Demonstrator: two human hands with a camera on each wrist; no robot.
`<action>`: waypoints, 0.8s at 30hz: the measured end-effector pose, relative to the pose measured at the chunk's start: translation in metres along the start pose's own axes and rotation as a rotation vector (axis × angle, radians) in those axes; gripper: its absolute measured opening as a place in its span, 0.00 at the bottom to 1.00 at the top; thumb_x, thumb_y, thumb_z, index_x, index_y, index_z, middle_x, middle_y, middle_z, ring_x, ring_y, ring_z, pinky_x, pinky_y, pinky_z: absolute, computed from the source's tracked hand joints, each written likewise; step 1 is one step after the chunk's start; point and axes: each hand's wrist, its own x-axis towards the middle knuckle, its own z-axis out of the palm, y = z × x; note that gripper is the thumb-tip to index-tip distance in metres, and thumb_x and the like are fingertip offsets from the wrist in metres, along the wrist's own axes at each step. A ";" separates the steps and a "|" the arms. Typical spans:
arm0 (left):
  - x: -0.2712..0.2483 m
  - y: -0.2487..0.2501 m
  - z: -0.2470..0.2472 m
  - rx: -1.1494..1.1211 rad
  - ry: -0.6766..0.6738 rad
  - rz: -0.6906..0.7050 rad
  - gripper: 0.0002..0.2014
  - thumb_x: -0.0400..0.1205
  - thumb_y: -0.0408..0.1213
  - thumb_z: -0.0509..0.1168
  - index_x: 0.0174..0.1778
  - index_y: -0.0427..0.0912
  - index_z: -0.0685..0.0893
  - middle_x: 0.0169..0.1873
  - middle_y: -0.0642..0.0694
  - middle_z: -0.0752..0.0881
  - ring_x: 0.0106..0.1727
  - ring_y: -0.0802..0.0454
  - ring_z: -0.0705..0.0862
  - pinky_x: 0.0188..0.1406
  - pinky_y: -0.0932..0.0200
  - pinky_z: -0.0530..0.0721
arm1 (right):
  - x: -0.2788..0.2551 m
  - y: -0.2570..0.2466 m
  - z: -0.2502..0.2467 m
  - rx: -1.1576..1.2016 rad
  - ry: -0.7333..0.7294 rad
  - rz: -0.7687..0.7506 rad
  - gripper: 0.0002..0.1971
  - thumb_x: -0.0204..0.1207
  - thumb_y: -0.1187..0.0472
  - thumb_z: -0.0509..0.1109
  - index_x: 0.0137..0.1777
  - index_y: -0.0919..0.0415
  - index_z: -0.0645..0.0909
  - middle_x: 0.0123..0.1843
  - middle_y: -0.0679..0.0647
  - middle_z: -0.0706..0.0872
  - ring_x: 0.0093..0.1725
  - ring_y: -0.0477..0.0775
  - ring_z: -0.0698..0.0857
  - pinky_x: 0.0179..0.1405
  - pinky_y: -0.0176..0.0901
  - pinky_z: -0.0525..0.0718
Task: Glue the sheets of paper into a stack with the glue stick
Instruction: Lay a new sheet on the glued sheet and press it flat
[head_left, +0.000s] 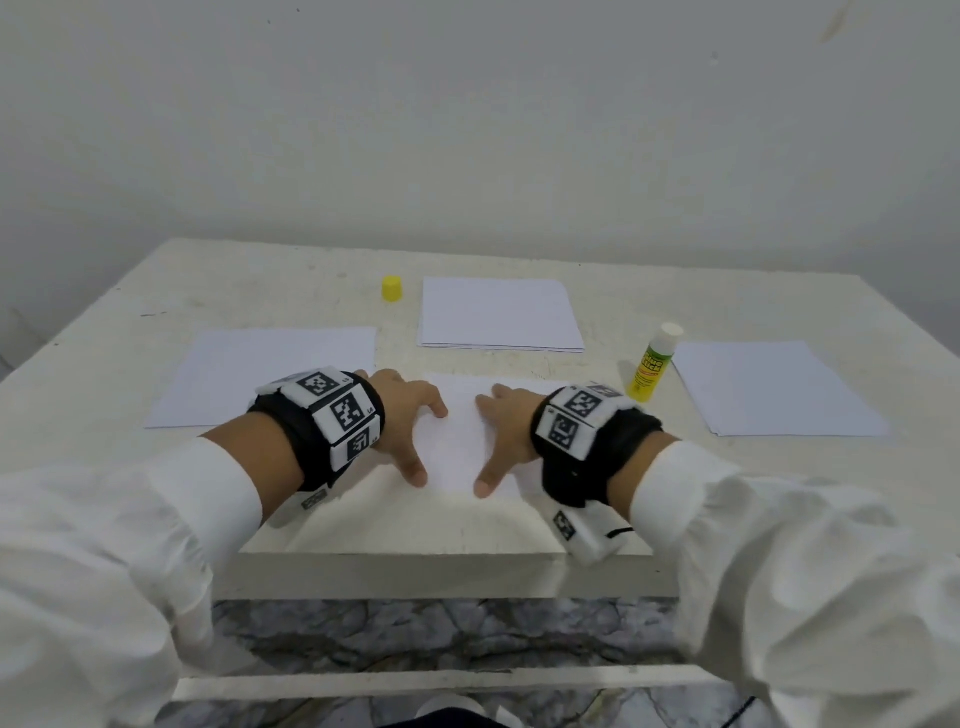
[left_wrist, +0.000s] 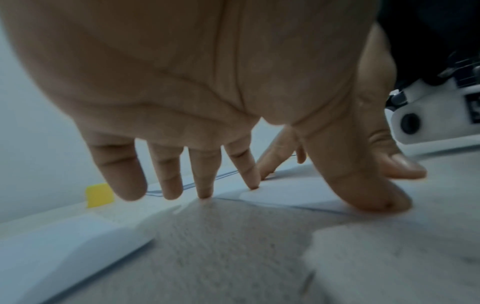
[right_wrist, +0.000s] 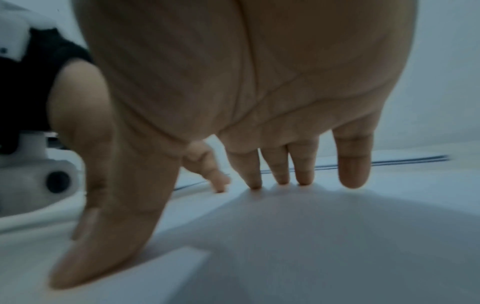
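A white table (head_left: 156, 291) fills the middle of the head view, set against a pale wall (head_left: 467, 130) across the top. Four lots of white paper are laid on it: a single sheet (head_left: 249, 374) at centre left, a thin stack (head_left: 498, 312) at upper centre, another pile (head_left: 769, 389) at the right edge, and a centre sheet (head_left: 460, 436) near the front edge of the table. The centre sheet is pressed flat by both hands. The left hand (head_left: 402, 415) is spread with fingers straight, its thumb and fingertips (left_wrist: 253, 181) planted along the sheet's left side; nothing is gripped. The right hand (head_left: 506, 421) is spread likewise, thumb and fingertips (right_wrist: 254, 183) resting on the sheet's right side, also gripping nothing. Marker-covered bands (head_left: 332, 415) are worn on both wrists, over white sleeves (head_left: 104, 545). The glue stick (head_left: 652, 364) is seen standing uncapped between the right hand and the right pile. Its yellow cap (head_left: 392, 289) is seen just left of the upper stack.
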 end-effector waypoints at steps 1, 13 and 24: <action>0.001 0.000 0.000 0.001 -0.006 0.000 0.46 0.61 0.64 0.78 0.74 0.66 0.63 0.72 0.46 0.68 0.72 0.42 0.68 0.72 0.46 0.67 | -0.008 0.014 0.001 0.011 -0.014 0.006 0.58 0.62 0.36 0.77 0.84 0.57 0.47 0.84 0.55 0.53 0.81 0.59 0.60 0.78 0.61 0.63; 0.011 0.036 -0.015 0.165 -0.091 0.083 0.57 0.66 0.66 0.73 0.84 0.57 0.45 0.84 0.48 0.50 0.83 0.44 0.52 0.80 0.42 0.55 | -0.039 0.085 0.009 0.002 -0.071 0.094 0.58 0.65 0.44 0.79 0.84 0.63 0.45 0.85 0.56 0.50 0.82 0.59 0.58 0.79 0.56 0.62; 0.037 0.125 -0.015 0.146 0.002 0.193 0.63 0.62 0.73 0.70 0.84 0.50 0.41 0.84 0.46 0.45 0.84 0.43 0.49 0.79 0.36 0.57 | -0.028 0.077 0.009 -0.065 -0.075 0.138 0.56 0.62 0.45 0.82 0.83 0.63 0.53 0.82 0.59 0.61 0.77 0.61 0.68 0.74 0.55 0.70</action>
